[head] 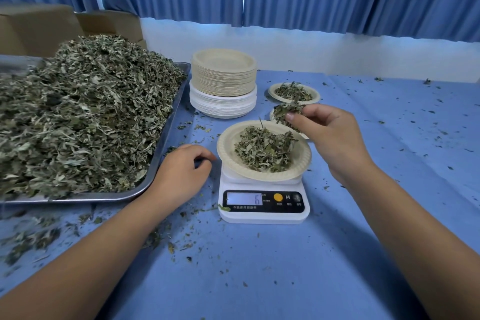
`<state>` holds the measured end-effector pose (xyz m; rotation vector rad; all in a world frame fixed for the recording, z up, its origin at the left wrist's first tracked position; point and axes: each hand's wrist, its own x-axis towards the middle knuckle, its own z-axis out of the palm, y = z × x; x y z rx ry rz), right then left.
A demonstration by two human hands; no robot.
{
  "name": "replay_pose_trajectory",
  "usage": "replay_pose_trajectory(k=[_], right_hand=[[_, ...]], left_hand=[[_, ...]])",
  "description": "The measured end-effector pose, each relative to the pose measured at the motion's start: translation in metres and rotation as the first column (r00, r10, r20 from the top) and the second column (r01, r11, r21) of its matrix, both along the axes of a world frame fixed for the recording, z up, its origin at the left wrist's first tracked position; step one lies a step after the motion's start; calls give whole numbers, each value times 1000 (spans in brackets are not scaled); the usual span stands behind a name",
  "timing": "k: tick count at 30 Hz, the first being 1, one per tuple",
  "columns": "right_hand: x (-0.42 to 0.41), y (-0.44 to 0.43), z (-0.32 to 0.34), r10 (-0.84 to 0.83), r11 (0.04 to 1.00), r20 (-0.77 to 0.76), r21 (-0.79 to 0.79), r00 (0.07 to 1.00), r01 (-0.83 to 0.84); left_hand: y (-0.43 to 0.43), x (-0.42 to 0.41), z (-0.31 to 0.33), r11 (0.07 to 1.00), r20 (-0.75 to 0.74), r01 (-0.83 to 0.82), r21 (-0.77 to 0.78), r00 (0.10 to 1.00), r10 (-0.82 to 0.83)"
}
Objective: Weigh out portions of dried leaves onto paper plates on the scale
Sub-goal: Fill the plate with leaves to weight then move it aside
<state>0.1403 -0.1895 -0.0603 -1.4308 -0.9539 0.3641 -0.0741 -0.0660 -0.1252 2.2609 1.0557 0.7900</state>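
**Trimming the portion on the scale**

My right hand pinches a small tuft of dried leaves between thumb and fingertips, held just above the far edge of the paper plate. That lets me drop a few leaves or take them away. The plate sits centred on the scale, already carrying a loose mound. The display faces me and shows what looks like a 6, so I judge the portion is being fine-tuned.

My left hand rests on the blue cloth, fingers loosely curled and holding nothing. It lies between the scale and the tray, close to the big heap. Spare plates are stacked behind, and a filled plate is set aside beyond.
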Motion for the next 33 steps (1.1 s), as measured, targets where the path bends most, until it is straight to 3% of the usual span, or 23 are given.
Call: replay_pose_trajectory(k=[14,20,29,33], right_hand=[[1,-1,-3,28,999,35,-42,999,-26],[-2,0,-8,56,951,379,-303,924,66],[-10,-4,-8,0,998,537,-51,843,33],[-6,-2,-13,108,982,663,-186,741,23]], left_hand=[[-1,-1,0,1000,-8,0,-1,1000,0],[0,0,0,1000,-7,-6,3,1000,6],[0,0,0,1000,-6,-1,-3,1000,1],[0,-1,0,1000,-9,7,4,1000,-7]])
